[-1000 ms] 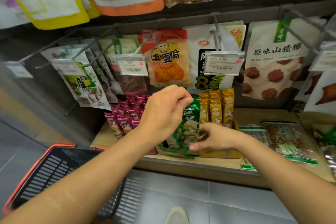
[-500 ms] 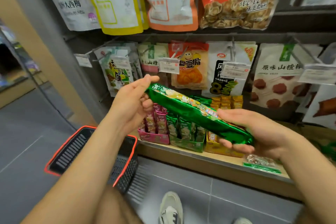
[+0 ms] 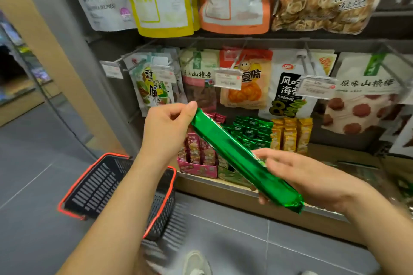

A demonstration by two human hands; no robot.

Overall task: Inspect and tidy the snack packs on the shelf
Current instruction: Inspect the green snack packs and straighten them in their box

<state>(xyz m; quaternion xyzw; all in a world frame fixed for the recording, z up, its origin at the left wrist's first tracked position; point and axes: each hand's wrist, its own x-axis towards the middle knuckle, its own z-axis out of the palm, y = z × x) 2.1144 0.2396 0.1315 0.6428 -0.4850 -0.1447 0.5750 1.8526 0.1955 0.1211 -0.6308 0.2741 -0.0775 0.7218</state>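
Observation:
A long green foil snack pack [image 3: 241, 158] is held slantwise in front of the shelf, its plain shiny side towards me. My left hand [image 3: 166, 128] pinches its upper left end between thumb and fingers. My right hand [image 3: 297, 176] grips the lower right part from behind, fingers curled round it. On the wooden shelf [image 3: 234, 185] behind stand upright rows of the same snack: green packs [image 3: 252, 131], pink packs [image 3: 199, 152] in a pink display box, and yellow packs [image 3: 290, 135].
A black shopping basket with a red rim [image 3: 116, 192] hangs on my left forearm below the shelf. Bagged snacks hang on pegs above with price tags [image 3: 228, 79]. Flat packs [image 3: 366, 174] lie at the shelf's right. My shoe [image 3: 196, 263] is on the grey tiled floor.
The green pack was lifted out of its row on the shelf and held up with both hands. Since then it has been turned over, printed side away, and my left hand's fingers have closed into a pinch.

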